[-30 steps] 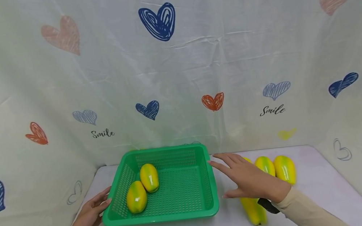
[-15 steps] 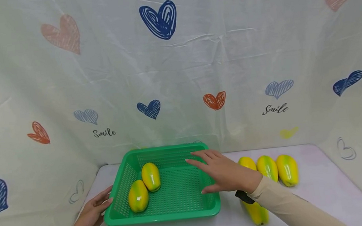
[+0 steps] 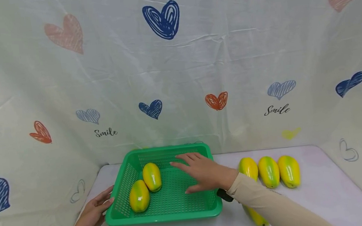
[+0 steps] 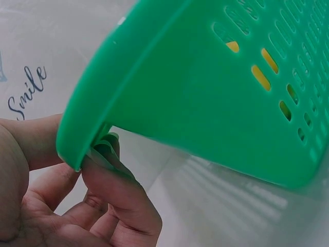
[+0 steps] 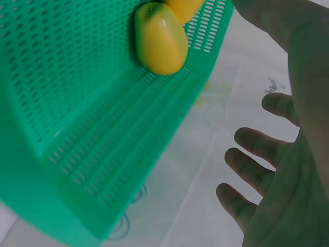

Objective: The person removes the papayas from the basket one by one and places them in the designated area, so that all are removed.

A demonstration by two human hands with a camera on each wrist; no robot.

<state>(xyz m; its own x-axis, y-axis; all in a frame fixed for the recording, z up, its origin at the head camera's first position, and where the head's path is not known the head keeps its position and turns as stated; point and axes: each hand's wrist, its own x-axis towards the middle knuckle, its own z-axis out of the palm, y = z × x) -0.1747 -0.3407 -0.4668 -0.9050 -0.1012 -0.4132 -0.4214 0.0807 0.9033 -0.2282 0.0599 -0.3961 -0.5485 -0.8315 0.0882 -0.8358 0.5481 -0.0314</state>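
Note:
A green slotted plastic basket (image 3: 165,218) stands on the table, with two yellow-green papaya-like fruits, one (image 3: 139,196) nearer the front and one (image 3: 152,177) behind it, at its left side. My left hand (image 3: 87,217) grips the basket's left rim; in the left wrist view, the thumb and fingers pinch the rim edge (image 4: 87,118). Over the basket's right half hovers my right hand (image 3: 203,172), fingers spread and holding nothing. The right wrist view shows those loosely extended fingers (image 5: 249,170) apart from the basket and the fruits.
Right of the basket, three similar fruits stand in a row: one (image 3: 248,167), a middle one (image 3: 269,172) and a right one (image 3: 289,171). Another fruit (image 3: 257,217) lies nearer the front, partly covered by the right sleeve (image 3: 268,199). A heart-printed curtain (image 3: 177,73) hangs behind the table.
My right hand has moved left from beside the basket to over its right half, uncovering the fruits on the right. The left hand keeps its grip on the rim.

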